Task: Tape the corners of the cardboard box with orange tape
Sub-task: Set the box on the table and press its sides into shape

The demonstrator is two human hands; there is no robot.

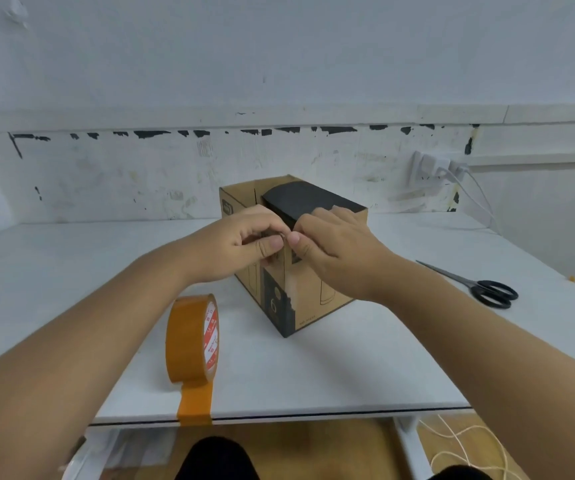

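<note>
Both hands [244, 242] [334, 249] pinch at box [308, 299] corner; pinched item hidden.

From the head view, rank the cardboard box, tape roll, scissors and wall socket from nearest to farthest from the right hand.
From the right hand:
1. Cardboard box: under the fingers, in contact at its top near corner.
2. Tape roll and scissors: too close to call; the roll stands on edge to the left near the table's front edge, the scissors lie to the right.
3. Wall socket: on the back wall, to the right.
</note>
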